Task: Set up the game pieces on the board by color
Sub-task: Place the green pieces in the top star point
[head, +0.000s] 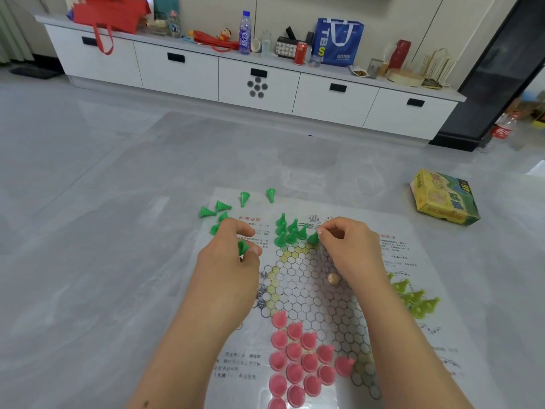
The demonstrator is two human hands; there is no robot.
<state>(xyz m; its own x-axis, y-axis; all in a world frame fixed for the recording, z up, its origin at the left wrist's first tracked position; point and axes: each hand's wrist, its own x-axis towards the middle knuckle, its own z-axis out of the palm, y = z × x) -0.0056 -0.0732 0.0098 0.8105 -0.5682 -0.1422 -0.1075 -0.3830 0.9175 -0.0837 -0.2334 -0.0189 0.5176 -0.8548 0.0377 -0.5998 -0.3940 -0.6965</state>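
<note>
A green piece (313,238) is pinched at its tip by the right hand (348,246) and set at the edge of the upright green group (287,231) on the board's (324,305) far corner, while a 2nd green piece (242,247) is held in the curled fingers of the left hand (233,261). The pink pieces (300,358) look fully placed on the near corner and the yellow-green pieces (415,299) stand at the right, but about 6 loose green ones (219,209) are left lying beyond the left hand, so the green set is judged roughly half done. The board's middle is partly hidden by both forearms, a small beige object (334,279) by the right wrist cannot be identified, and the pink rows are cut off at the bottom edge.
</note>
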